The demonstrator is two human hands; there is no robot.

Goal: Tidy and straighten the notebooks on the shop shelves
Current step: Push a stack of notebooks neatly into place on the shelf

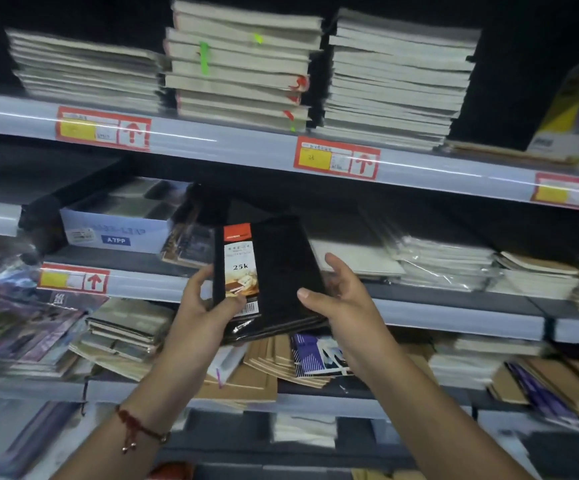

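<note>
Held item: small stack of black notebooks (277,282), top one labelled "25k", lifted in front of the middle shelf edge (454,317).
Left hand (205,306): fingers curled round the stack's left edge, thumb on the label.
Right hand (340,299): thumb on the cover, fingers behind the right edge, gripping.
Top shelf: 3 stacks of pale notebooks (243,64).

Your price labels (336,158) blur past reading; the yellow box (573,109) runs off the right edge; your black notebooks (281,268) hide the shelf behind.
</note>
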